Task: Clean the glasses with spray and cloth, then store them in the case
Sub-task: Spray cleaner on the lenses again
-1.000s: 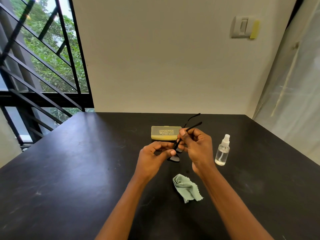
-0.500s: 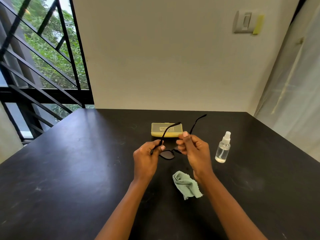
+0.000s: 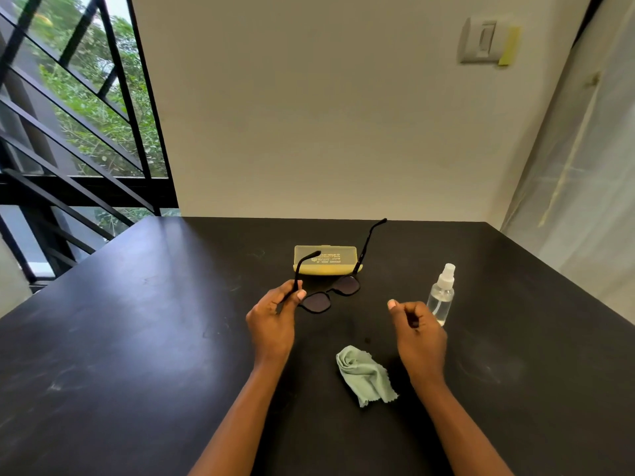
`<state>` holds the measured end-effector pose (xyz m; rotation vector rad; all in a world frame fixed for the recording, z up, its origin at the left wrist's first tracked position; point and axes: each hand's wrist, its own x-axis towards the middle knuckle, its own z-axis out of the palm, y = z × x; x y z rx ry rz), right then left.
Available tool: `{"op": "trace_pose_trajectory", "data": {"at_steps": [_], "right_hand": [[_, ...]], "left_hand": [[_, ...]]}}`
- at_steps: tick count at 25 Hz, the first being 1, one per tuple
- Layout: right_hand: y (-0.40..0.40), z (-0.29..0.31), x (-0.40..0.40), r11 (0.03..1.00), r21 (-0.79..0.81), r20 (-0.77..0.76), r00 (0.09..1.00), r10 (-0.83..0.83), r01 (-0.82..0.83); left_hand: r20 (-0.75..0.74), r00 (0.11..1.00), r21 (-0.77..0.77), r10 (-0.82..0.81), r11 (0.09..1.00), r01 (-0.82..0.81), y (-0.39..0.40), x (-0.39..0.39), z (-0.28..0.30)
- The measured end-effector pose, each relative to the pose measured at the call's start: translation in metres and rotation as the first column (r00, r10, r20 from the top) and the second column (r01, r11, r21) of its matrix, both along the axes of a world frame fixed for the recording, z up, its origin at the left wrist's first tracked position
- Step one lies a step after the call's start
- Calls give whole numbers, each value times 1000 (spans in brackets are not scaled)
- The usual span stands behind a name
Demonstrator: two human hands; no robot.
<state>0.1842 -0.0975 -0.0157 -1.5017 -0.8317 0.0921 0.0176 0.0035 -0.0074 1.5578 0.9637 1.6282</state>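
Note:
Black-framed glasses (image 3: 328,295) with dark lenses hang unfolded above the black table (image 3: 137,338), both temples pointing away from me. My left hand (image 3: 273,317) pinches the left temple near its hinge. My right hand (image 3: 417,326) holds nothing; its fingers are loosely curled, just left of the clear spray bottle (image 3: 441,297) with a white nozzle. A crumpled pale green cloth (image 3: 366,374) lies on the table between my forearms. The closed yellow case (image 3: 324,261) lies beyond the glasses.
A light wall stands right behind the table's far edge. A window with black bars is at the left, and a plastic-draped surface runs along the right side.
My right hand has let go of the glasses and moved right toward the spray bottle. The glasses, folded a second ago, are now fully unfolded and held by my left hand alone.

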Motion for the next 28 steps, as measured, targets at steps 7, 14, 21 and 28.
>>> {"op": "trace_pose_trajectory", "data": {"at_steps": [7,14,21,28], "right_hand": [[8,14,53,921,19,112,914,-390,390],[16,9,63,964,-143,280,943,-179,225],[29,13,20,999,-12,45,998,-39,40],[32,9,-6,942,27,-41,941,336,-335]], "left_hand": [[44,999,-41,24,999,-22,8,7,-6],[37,999,-62,-19,998,21,8,8,-11],[19,1000,-29,-17,999,18,11,9,-12],[24,998,-5,-58,998,58,9,13,-11]]}}
